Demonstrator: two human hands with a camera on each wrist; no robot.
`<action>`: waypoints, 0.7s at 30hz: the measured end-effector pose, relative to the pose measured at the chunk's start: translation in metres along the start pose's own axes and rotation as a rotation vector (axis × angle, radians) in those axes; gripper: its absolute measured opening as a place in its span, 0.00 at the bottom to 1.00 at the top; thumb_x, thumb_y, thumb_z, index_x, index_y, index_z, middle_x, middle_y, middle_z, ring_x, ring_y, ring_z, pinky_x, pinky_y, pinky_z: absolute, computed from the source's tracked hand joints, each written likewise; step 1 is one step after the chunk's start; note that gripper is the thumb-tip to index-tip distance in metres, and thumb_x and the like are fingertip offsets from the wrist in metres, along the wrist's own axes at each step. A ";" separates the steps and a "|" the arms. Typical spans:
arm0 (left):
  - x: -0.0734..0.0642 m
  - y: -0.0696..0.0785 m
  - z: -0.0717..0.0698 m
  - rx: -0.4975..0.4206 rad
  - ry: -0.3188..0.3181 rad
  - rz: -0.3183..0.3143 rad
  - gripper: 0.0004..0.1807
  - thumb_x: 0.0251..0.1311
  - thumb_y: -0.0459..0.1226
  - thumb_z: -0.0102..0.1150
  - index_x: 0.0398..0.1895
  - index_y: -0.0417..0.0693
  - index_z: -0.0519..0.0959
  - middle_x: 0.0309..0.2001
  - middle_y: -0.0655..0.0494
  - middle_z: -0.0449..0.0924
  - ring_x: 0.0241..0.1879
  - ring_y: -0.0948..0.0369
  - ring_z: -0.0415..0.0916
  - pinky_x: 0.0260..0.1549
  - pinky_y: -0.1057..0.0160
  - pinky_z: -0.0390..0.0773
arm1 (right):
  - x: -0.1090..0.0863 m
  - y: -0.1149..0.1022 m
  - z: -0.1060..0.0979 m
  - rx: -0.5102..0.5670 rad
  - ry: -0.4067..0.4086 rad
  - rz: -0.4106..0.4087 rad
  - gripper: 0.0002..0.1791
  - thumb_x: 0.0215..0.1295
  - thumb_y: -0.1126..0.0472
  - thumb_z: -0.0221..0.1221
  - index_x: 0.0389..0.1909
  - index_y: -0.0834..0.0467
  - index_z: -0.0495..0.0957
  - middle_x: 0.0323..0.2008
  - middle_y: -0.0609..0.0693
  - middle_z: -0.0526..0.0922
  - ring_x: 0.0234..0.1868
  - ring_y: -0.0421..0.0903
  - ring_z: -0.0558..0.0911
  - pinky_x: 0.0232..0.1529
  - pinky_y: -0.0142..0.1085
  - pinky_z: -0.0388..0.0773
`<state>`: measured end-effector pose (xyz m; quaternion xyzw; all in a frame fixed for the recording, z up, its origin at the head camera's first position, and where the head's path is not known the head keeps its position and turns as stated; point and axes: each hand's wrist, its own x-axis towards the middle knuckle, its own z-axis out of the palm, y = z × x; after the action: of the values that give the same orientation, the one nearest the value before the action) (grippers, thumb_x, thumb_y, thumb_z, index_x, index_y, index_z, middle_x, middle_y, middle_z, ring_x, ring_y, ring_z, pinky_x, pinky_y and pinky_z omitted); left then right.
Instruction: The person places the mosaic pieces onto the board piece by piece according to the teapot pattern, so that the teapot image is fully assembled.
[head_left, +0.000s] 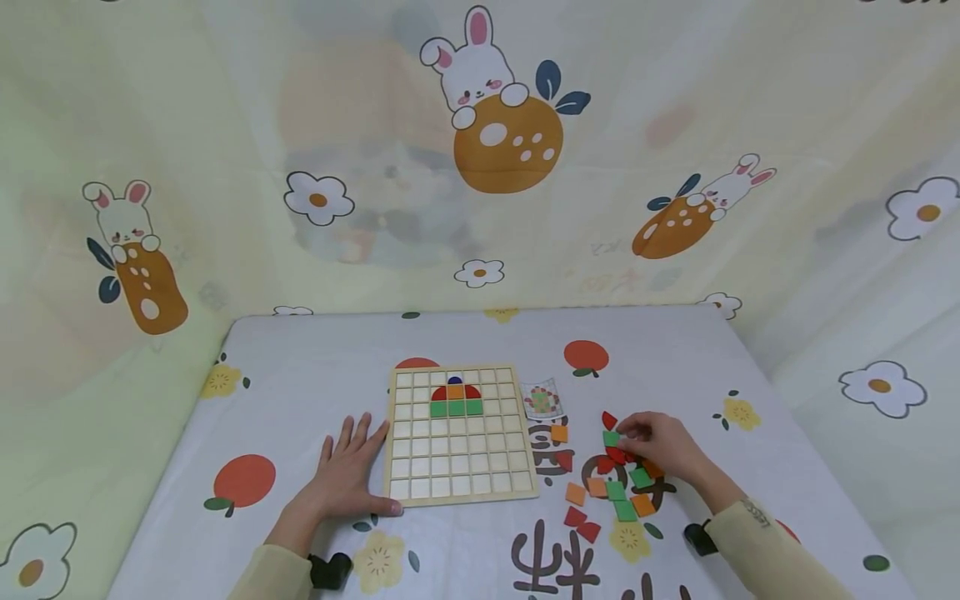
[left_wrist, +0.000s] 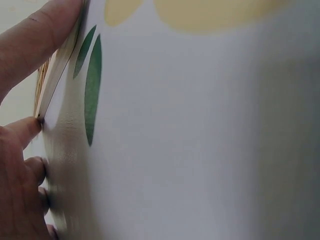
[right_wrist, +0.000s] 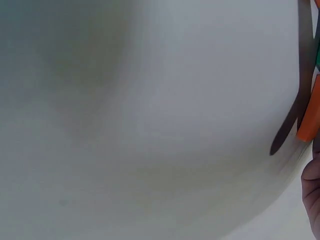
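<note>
A square wooden grid board [head_left: 462,502] with white cells lies on the table. In its upper rows sit green square tiles [head_left: 456,407], an orange square, two red rounded pieces and a blue piece. My left hand [head_left: 347,471] lies spread at the board's left side, its thumb at the near left corner and index fingertip at the left edge; the left wrist view shows thumb and finger against the wooden rim [left_wrist: 59,70]. Over the loose pieces, my right hand [head_left: 663,446] pinches a green square tile [head_left: 611,438] at its right edge with thumb and index finger.
Several loose green, orange and red pieces [head_left: 625,510] lie scattered right of the board and below the right hand. A small pattern card [head_left: 542,400] lies against the board's upper right side. The printed cloth [head_left: 450,558] covers the table; a patterned curtain [head_left: 375,100] stands behind.
</note>
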<state>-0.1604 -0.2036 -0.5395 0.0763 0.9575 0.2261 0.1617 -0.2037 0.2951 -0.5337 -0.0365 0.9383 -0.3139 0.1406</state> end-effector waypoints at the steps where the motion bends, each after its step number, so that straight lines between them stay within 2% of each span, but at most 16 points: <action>1: 0.000 0.000 0.000 0.000 0.000 0.001 0.71 0.33 0.64 0.79 0.82 0.50 0.54 0.83 0.40 0.41 0.82 0.36 0.30 0.75 0.27 0.34 | 0.000 0.000 0.000 0.001 0.000 0.006 0.14 0.67 0.59 0.67 0.50 0.60 0.83 0.38 0.51 0.83 0.39 0.46 0.76 0.37 0.28 0.77; 13: -0.003 0.002 -0.002 -0.016 0.020 0.029 0.71 0.32 0.62 0.80 0.81 0.47 0.55 0.83 0.37 0.43 0.81 0.35 0.33 0.74 0.26 0.35 | 0.001 -0.002 -0.002 -0.018 -0.021 0.002 0.17 0.66 0.59 0.68 0.53 0.62 0.81 0.40 0.52 0.83 0.41 0.46 0.76 0.36 0.29 0.78; 21: -0.002 0.001 -0.001 -0.012 0.016 0.025 0.71 0.32 0.63 0.80 0.81 0.46 0.55 0.83 0.38 0.42 0.81 0.35 0.33 0.74 0.26 0.35 | 0.004 -0.004 -0.003 -0.057 -0.029 -0.012 0.15 0.66 0.59 0.68 0.51 0.60 0.82 0.38 0.50 0.83 0.40 0.46 0.77 0.38 0.31 0.79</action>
<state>-0.1590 -0.2036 -0.5376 0.0857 0.9564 0.2343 0.1518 -0.2085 0.2927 -0.5303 -0.0507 0.9445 -0.2872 0.1510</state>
